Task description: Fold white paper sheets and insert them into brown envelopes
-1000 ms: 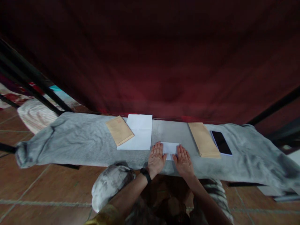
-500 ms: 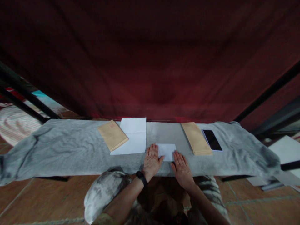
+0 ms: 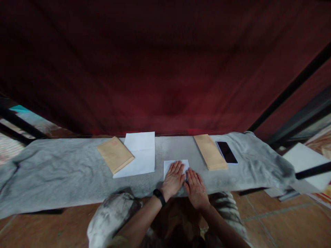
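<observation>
A small white piece of paper [image 3: 168,166], apparently folded, lies near the front edge of the grey cloth. My left hand [image 3: 173,178] rests flat on top of it with the fingers stretched out, hiding much of its middle. My right hand [image 3: 196,187] lies flat at the paper's right edge, fingers extended and close to the left hand. To the left is a larger white sheet [image 3: 141,155] with a crease across it. A brown envelope stack [image 3: 115,154] overlaps that sheet's left side. More brown envelopes [image 3: 210,153] lie to the right of my hands.
A smartphone [image 3: 227,152] with a dark screen lies beside the right envelopes. The grey cloth [image 3: 64,168] covers a long narrow surface. Behind it hangs a dark red curtain [image 3: 170,86]. Black bars [image 3: 284,93] stand at both sides, and white sheets [image 3: 305,160] are at the far right.
My left hand has moved from the paper's left edge onto its middle. The right hand stays by the right edge. The view has shifted a little.
</observation>
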Motion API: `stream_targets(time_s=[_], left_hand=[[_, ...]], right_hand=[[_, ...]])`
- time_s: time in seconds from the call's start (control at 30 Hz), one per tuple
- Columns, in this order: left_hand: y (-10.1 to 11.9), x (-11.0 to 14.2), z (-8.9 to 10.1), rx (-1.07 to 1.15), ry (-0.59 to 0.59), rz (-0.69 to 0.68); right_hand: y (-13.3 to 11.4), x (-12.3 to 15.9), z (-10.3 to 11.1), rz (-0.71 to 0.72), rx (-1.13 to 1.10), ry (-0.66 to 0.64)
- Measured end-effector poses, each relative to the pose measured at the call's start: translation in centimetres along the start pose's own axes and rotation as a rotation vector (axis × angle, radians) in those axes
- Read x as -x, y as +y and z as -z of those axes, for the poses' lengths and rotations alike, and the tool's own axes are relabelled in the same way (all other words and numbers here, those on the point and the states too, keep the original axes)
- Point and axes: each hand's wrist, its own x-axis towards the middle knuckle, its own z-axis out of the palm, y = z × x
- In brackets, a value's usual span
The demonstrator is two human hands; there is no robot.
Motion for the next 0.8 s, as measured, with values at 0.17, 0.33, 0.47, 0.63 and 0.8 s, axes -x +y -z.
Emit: stream_targets(time_s=[0.17, 0.33, 0.47, 0.63, 0.8], left_hand=[[-0.5, -0.8, -0.9, -0.038, 0.024, 0.065], [-0.6, -0.9, -1.0, -0.020, 0.035, 0.105], [-0.8, -0.8, -1.1, -0.023, 0.047, 0.167], [-1.3, -0.5, -1.0, -0.051, 0.077, 0.222], [-1.8, -0.7, 0.5, -0.043, 0.069, 0.283]], right_hand=[[0.0, -0.1, 0.1, -0.003, 0.016, -0.024], [-0.1, -0.1, 0.1, -0.003, 0.015, -0.031], [-0.2, 0.0, 0.1, -0.011, 0.004, -0.023], [-0.2, 0.0, 0.1, -0.013, 0.002, -0.023], [-0.2, 0.0, 0.0, -0.023, -0.001, -0.009]])
